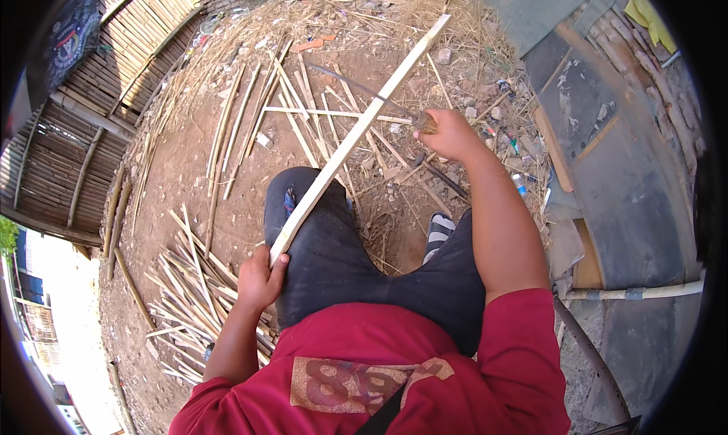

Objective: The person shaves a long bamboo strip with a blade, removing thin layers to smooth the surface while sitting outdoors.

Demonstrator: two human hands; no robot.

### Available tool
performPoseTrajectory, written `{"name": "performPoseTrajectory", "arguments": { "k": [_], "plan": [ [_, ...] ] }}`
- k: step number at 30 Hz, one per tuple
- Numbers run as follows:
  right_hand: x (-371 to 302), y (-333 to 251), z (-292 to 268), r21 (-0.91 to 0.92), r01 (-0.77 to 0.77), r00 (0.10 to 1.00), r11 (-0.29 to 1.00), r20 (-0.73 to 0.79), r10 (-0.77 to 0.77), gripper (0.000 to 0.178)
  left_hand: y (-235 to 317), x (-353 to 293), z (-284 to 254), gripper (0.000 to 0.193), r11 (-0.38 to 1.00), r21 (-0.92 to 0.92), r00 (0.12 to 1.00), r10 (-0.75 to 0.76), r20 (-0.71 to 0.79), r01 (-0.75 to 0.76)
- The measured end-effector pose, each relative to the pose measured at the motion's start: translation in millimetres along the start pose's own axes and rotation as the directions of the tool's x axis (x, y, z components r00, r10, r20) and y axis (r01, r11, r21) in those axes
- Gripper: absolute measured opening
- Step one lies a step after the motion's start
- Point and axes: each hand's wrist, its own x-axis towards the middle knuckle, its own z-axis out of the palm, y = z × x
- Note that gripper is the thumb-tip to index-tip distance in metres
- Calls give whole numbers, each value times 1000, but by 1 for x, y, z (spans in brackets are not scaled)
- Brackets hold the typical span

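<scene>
My left hand (260, 280) is closed round the near end of a long pale split bamboo strip (334, 166). The strip slants up and to the right across my left thigh, its far end out over the ground. In my right hand (449, 134) is the wooden handle of a long thin-bladed knife (353, 81). Its dark blade points up and left and crosses the strip near the upper half. Whether the edge touches the strip, I cannot tell.
A pile of split bamboo sticks (193, 302) lies on the dirt by my left side. More loose sticks (250, 124) are scattered ahead, among straw and rubble. Bamboo panels (76, 170) stand at the left; dark sheets (599, 154) flank the right. My sandalled foot (438, 234) rests between.
</scene>
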Motion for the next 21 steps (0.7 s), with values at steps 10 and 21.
{"name": "performPoseTrajectory", "arguments": {
  "k": [10,21],
  "plan": [
    [-23,-37,1,-142,132,987,981,106,-117,44,-2,2,4,52,1000,-19,1000,-1,21,1],
    [8,29,-5,-10,-128,968,992,-220,123,47,4,1,-3,50,1000,15,1000,1,9,-2]
  ]
}}
